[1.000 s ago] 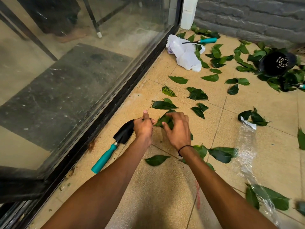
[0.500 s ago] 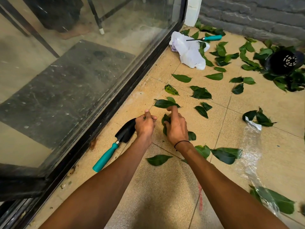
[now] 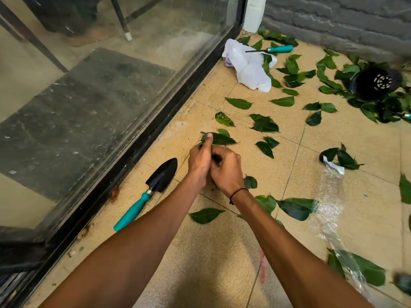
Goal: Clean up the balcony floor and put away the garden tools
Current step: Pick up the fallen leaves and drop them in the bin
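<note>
Green leaves lie scattered over the beige tiled balcony floor point(image 3: 222, 263). My left hand point(image 3: 198, 162) and my right hand point(image 3: 227, 171) are pressed together low over the tiles, fingers curled around gathered leaves that are mostly hidden between them. My left thumb stretches forward and touches a long leaf point(image 3: 221, 139) on the floor. A black trowel with a teal handle point(image 3: 163, 174) lies just left of my left hand, beside the door track. A second teal-handled tool point(image 3: 280, 49) rests on a white plastic bag point(image 3: 249, 67) at the far end.
A glass sliding door with a black frame point(image 3: 138, 150) runs along the left. A grey brick wall point(image 3: 333, 23) closes the far side. A tipped black pot point(image 3: 373, 83) sits among leaves at far right. Clear plastic wrap point(image 3: 329, 207) lies right of my right arm.
Both hands have drawn together and shifted slightly forward. The leaves seen between them earlier are now hidden under the fingers. My left thumb now reaches the long leaf ahead.
</note>
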